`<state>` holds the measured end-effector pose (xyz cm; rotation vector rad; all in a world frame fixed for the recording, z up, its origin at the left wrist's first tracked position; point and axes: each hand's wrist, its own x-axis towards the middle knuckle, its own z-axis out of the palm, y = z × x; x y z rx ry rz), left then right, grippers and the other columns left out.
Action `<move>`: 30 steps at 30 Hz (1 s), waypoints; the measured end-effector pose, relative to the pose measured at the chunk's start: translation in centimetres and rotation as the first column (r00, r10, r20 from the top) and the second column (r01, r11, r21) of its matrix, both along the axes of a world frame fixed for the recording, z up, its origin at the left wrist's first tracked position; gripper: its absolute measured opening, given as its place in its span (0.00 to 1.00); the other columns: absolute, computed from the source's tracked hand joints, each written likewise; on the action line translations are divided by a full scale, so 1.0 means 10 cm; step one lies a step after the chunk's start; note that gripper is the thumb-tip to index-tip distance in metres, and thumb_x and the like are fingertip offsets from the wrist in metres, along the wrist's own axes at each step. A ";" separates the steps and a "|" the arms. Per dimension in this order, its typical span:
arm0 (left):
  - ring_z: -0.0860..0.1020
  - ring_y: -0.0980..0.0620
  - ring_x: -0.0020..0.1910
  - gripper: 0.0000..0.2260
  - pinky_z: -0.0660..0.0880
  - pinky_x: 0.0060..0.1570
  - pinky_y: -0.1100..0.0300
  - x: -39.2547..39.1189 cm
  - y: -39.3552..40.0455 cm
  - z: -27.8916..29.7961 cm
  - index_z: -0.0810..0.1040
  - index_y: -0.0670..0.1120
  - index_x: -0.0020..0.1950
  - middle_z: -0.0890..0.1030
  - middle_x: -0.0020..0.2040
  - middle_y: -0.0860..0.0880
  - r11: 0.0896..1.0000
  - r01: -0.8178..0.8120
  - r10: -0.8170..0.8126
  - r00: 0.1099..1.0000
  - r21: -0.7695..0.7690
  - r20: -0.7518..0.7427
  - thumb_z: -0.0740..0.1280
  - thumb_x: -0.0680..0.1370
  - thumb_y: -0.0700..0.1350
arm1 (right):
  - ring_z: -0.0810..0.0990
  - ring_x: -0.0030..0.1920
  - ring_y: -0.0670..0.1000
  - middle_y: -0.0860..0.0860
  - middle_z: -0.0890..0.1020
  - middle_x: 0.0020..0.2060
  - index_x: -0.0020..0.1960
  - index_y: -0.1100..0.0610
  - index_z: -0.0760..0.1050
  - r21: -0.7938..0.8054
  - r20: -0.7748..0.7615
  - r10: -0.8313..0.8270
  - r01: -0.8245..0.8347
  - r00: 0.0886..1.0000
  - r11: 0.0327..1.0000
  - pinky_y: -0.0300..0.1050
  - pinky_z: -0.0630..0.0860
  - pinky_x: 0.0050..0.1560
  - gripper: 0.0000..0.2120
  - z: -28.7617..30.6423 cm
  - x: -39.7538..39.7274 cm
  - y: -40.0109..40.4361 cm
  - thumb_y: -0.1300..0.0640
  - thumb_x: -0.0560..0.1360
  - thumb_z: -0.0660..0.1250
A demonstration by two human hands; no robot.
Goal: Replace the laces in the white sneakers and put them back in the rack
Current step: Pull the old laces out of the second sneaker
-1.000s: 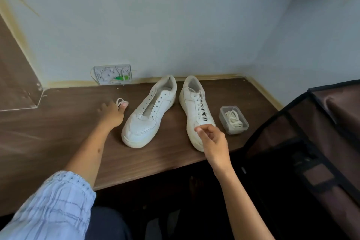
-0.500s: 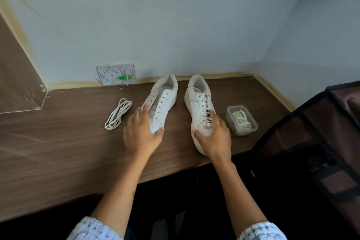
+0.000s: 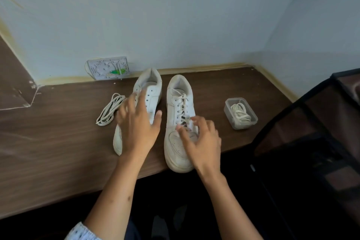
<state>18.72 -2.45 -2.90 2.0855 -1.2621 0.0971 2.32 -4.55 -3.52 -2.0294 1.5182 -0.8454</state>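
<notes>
Sneakers: we see the unlaced sneaker (image 3: 150,95) and the laced sneaker (image 3: 180,122) side by side on the wooden desk (image 3: 58,142), toes toward us.
Container: the clear plastic box (image 3: 240,113) right of the laced sneaker holds a coiled white lace (image 3: 240,114).
Loose lace: our bundled lace (image 3: 110,108) lies just left of the unlaced sneaker.
Left hand: our left hand (image 3: 138,130), fingers spread, covers the unlaced sneaker's front.
Right hand: our right hand (image 3: 200,142), fingers loosely curled, touches the laced sneaker's lower lacing; a firm pinch we cannot tell.
</notes>
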 end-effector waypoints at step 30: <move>0.78 0.59 0.55 0.04 0.71 0.57 0.67 -0.01 -0.32 0.27 0.84 0.53 0.39 0.80 0.55 0.48 0.792 0.299 -0.608 0.309 -0.532 -0.732 0.72 0.71 0.51 | 0.76 0.33 0.47 0.53 0.77 0.34 0.40 0.58 0.68 0.117 0.859 0.094 -0.370 0.503 0.922 0.40 0.72 0.39 0.10 0.30 -0.06 -0.75 0.65 0.76 0.67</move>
